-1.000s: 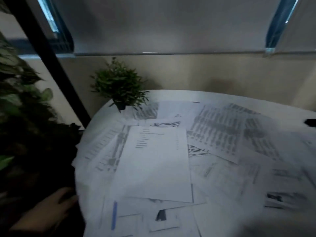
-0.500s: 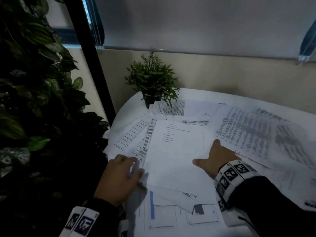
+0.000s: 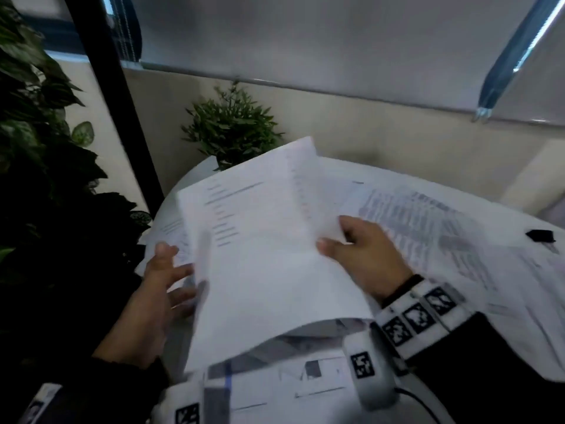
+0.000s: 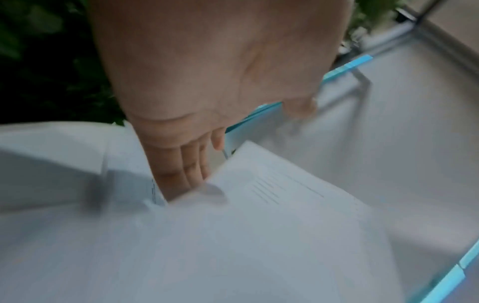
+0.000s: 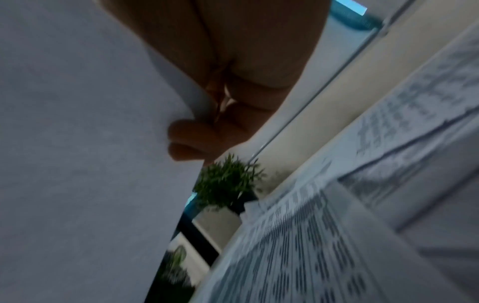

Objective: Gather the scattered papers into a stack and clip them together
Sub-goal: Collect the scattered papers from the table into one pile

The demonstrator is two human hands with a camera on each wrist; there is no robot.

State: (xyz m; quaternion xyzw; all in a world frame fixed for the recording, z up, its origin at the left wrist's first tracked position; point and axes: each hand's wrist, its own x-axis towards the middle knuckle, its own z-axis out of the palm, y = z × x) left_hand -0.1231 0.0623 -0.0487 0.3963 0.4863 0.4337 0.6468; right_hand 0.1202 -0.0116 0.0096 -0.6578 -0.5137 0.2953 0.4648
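A white printed sheet [image 3: 263, 258] is lifted off the round white table [image 3: 458, 186], tilted up toward me. My right hand [image 3: 357, 255] pinches its right edge between thumb and fingers; the right wrist view shows the fingers [image 5: 197, 139] curled round the sheet's edge [image 5: 103, 143]. My left hand [image 3: 165, 283] is beside the sheet's left edge with its fingers spread and straight; in the left wrist view the fingers [image 4: 181, 174] reach under the raised sheet [image 4: 259, 225]. Several other printed papers [image 3: 428, 228] lie scattered over the table. A black binder clip [image 3: 540, 236] lies at the far right.
A small potted plant [image 3: 232, 130] stands at the table's back edge, by the wall. Large dark-leaved plants [image 3: 46, 179] and a black post [image 3: 119, 111] crowd the left side. A window blind [image 3: 305, 35] hangs behind.
The top sheet, flat on the table before, is now raised in my right hand. My left hand has opened and shifted to the sheet's left edge.
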